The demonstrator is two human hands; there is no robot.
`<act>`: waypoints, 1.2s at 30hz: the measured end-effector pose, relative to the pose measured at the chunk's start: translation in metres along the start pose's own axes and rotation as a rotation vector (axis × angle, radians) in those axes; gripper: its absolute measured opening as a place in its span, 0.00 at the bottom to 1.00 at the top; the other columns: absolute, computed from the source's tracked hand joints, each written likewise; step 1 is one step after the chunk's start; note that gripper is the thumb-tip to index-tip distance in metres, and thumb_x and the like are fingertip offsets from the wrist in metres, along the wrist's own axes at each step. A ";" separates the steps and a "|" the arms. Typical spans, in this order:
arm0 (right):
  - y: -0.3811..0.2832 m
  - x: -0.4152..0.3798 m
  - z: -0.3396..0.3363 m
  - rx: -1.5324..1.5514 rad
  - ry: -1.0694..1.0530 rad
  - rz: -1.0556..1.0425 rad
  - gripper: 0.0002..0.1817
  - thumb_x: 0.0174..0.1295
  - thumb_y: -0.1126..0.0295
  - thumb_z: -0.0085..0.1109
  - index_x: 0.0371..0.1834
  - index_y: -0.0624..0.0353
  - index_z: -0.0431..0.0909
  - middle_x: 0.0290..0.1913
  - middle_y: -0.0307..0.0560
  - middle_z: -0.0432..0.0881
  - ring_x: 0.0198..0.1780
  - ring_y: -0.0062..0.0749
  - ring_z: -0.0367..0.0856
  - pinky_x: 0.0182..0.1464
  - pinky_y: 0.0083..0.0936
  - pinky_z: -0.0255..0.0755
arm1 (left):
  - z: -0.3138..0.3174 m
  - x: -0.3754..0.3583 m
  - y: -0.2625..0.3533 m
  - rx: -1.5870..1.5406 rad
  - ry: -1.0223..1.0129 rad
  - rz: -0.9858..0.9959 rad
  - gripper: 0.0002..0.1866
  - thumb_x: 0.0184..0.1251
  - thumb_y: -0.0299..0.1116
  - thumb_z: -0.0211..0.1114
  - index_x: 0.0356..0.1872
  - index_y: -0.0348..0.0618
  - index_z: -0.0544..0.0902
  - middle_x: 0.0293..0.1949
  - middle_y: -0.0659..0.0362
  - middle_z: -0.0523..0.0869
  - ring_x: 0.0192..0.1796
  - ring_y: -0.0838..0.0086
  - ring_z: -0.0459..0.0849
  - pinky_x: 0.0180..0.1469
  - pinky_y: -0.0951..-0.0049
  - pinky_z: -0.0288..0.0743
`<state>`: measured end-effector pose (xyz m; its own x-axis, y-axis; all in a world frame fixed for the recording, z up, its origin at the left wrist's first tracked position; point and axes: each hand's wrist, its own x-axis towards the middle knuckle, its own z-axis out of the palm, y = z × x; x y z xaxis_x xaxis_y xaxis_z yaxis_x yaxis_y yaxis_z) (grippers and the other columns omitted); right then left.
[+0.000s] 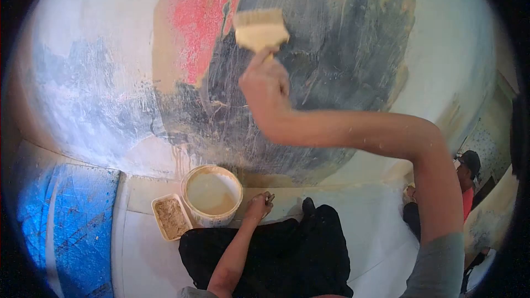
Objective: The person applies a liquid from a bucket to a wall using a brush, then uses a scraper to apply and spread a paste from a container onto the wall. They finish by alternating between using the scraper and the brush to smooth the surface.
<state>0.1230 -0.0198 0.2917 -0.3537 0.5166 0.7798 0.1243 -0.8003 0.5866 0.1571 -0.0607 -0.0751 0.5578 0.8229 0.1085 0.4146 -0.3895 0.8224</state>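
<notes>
The wall [331,72] fills most of your view: scraped dark patches at its middle, a red patch up and left of them, pale plaster round the edges. You are at the brushing step, by the look of it, laying pale wash over the dark area. Your right hand [265,85] is raised against the wall's dark middle, its fingers closed round the handle of the wide brush [260,28], whose bristles sit flat on the wall just right of the red patch. The next stroke, as I judge it, calls for a steady drag across the bare dark part, and a reload from the bucket [212,195] once the bristles run dry. That bucket stands at the foot of the wall, below the dark patch, holding pale liquid; touching its left side is a small tray [170,218] of coarse brownish stuff. Your left hand [258,205] rests on the floor just right of the bucket, fingers curled round something small and dark that I cannot make out. A blue sheet [66,221] lies left of the bucket along the wall's foot. Another person [468,179] crouches far right, mostly cut off by your arm and the lens edge. The brush handle is hidden in your grip, and how wet the bristles are is hard to tell.
</notes>
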 end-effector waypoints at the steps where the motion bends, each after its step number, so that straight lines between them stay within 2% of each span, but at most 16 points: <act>1: -0.001 -0.014 -0.005 0.000 -0.011 -0.060 0.18 0.52 0.71 0.53 0.45 0.68 0.78 0.17 0.37 0.69 0.14 0.17 0.64 0.10 0.18 0.54 | 0.002 0.002 -0.003 -0.006 -0.010 0.003 0.14 0.53 0.35 0.64 0.42 0.47 0.79 0.39 0.49 0.84 0.44 0.53 0.82 0.46 0.56 0.75; 5: 0.024 -0.038 -0.006 0.043 -0.053 -0.164 0.18 0.51 0.72 0.56 0.45 0.68 0.79 0.18 0.42 0.74 0.18 0.21 0.71 0.14 0.17 0.59 | 0.000 -0.001 0.003 0.023 0.002 -0.032 0.16 0.52 0.35 0.65 0.43 0.46 0.78 0.40 0.49 0.83 0.45 0.53 0.82 0.46 0.56 0.75; 7: 0.056 -0.035 0.001 0.502 -0.174 -0.452 0.15 0.49 0.71 0.60 0.40 0.65 0.82 0.20 0.43 0.79 0.24 0.25 0.79 0.21 0.19 0.66 | 0.004 -0.001 -0.003 0.034 0.006 0.012 0.16 0.53 0.36 0.65 0.44 0.47 0.78 0.40 0.49 0.83 0.45 0.53 0.82 0.46 0.56 0.75; 8: 0.069 -0.030 0.008 0.481 -0.182 -0.446 0.15 0.49 0.71 0.60 0.40 0.65 0.82 0.20 0.43 0.79 0.24 0.25 0.79 0.21 0.19 0.66 | 0.005 0.000 -0.005 0.044 0.017 0.036 0.17 0.53 0.36 0.65 0.45 0.47 0.78 0.40 0.49 0.83 0.45 0.53 0.82 0.46 0.56 0.75; 10: 0.095 -0.008 0.025 1.060 -0.579 -0.330 0.10 0.47 0.69 0.62 0.33 0.59 0.83 0.24 0.45 0.82 0.31 0.30 0.83 0.28 0.24 0.71 | 0.007 0.003 -0.005 0.052 -0.025 0.007 0.17 0.53 0.36 0.66 0.46 0.48 0.78 0.40 0.50 0.84 0.45 0.54 0.82 0.46 0.56 0.75; 12: 0.135 0.014 0.034 0.737 -0.345 -0.544 0.07 0.48 0.66 0.61 0.28 0.55 0.83 0.24 0.46 0.82 0.31 0.36 0.84 0.30 0.32 0.74 | 0.007 0.003 -0.007 0.067 -0.059 -0.036 0.18 0.54 0.37 0.66 0.47 0.49 0.79 0.40 0.50 0.84 0.45 0.54 0.82 0.46 0.57 0.75; 14: 0.169 0.043 0.046 0.761 -0.398 -0.508 0.09 0.57 0.68 0.53 0.31 0.55 0.84 0.30 0.50 0.84 0.32 0.41 0.84 0.31 0.38 0.75 | 0.008 0.003 -0.010 0.095 -0.099 -0.014 0.19 0.54 0.37 0.66 0.49 0.49 0.79 0.41 0.49 0.84 0.45 0.54 0.82 0.47 0.58 0.75; 16: 0.192 0.068 0.072 0.726 -0.141 -0.319 0.07 0.49 0.68 0.59 0.29 0.59 0.81 0.25 0.52 0.81 0.32 0.49 0.82 0.35 0.41 0.75 | 0.009 -0.001 -0.012 0.045 -0.056 0.016 0.19 0.54 0.37 0.66 0.49 0.49 0.79 0.41 0.49 0.84 0.45 0.54 0.82 0.47 0.58 0.75; 19: 0.224 0.122 0.092 0.485 -0.220 -0.160 0.11 0.56 0.68 0.54 0.26 0.63 0.82 0.26 0.55 0.82 0.30 0.42 0.83 0.31 0.37 0.74 | 0.025 0.005 -0.030 0.005 -0.029 0.049 0.19 0.55 0.35 0.66 0.49 0.47 0.79 0.41 0.48 0.84 0.45 0.54 0.82 0.47 0.58 0.75; 21: 0.239 0.154 0.133 0.453 0.008 -0.067 0.11 0.56 0.67 0.55 0.25 0.63 0.83 0.25 0.55 0.82 0.30 0.42 0.83 0.32 0.37 0.74 | 0.037 0.010 -0.043 0.019 -0.039 0.060 0.18 0.55 0.35 0.66 0.49 0.47 0.79 0.42 0.48 0.83 0.44 0.53 0.83 0.47 0.57 0.75; 23: 0.250 0.165 0.147 0.417 0.241 0.029 0.10 0.55 0.67 0.56 0.25 0.62 0.83 0.25 0.55 0.82 0.30 0.42 0.83 0.32 0.36 0.74 | 0.036 0.011 -0.041 -0.111 -0.059 -0.036 0.18 0.55 0.35 0.67 0.48 0.46 0.79 0.41 0.47 0.83 0.44 0.53 0.82 0.47 0.57 0.75; 27: 0.206 0.142 0.163 0.649 0.047 0.035 0.09 0.52 0.67 0.58 0.25 0.62 0.82 0.25 0.56 0.82 0.30 0.42 0.83 0.33 0.36 0.75 | 0.010 -0.002 -0.013 -0.060 -0.060 0.016 0.18 0.54 0.35 0.68 0.48 0.46 0.79 0.41 0.47 0.83 0.44 0.53 0.82 0.46 0.58 0.75; 29: 0.177 0.119 0.169 0.553 0.129 0.017 0.08 0.51 0.68 0.58 0.26 0.63 0.80 0.26 0.55 0.82 0.29 0.44 0.83 0.31 0.37 0.75 | 0.010 -0.004 -0.014 0.028 0.008 0.048 0.17 0.54 0.34 0.68 0.46 0.44 0.79 0.39 0.47 0.84 0.42 0.54 0.83 0.45 0.59 0.76; 31: 0.180 0.075 0.159 0.786 0.298 -0.248 0.09 0.47 0.72 0.60 0.32 0.62 0.79 0.26 0.51 0.81 0.32 0.52 0.82 0.36 0.42 0.75 | 0.010 -0.004 -0.013 0.052 -0.006 0.023 0.17 0.54 0.33 0.68 0.46 0.45 0.79 0.38 0.47 0.84 0.42 0.55 0.83 0.45 0.59 0.76; 33: 0.170 0.041 0.138 0.808 0.084 -0.299 0.11 0.46 0.75 0.60 0.34 0.65 0.76 0.25 0.52 0.80 0.30 0.50 0.83 0.33 0.38 0.76 | 0.008 -0.005 -0.009 0.073 -0.023 -0.001 0.17 0.54 0.33 0.68 0.46 0.45 0.79 0.37 0.48 0.84 0.42 0.55 0.83 0.44 0.59 0.76; 36: 0.149 -0.009 0.123 0.659 -0.067 -0.354 0.13 0.47 0.73 0.61 0.34 0.69 0.74 0.24 0.54 0.80 0.28 0.42 0.84 0.27 0.32 0.76 | -0.002 -0.010 0.001 0.034 -0.064 -0.026 0.18 0.54 0.33 0.69 0.47 0.46 0.79 0.37 0.48 0.84 0.42 0.56 0.84 0.45 0.59 0.76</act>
<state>0.2583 -0.1064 0.3993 -0.4215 0.7434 0.5193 0.5504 -0.2454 0.7981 0.1500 -0.0687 -0.0744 0.5910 0.8050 0.0509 0.4529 -0.3834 0.8049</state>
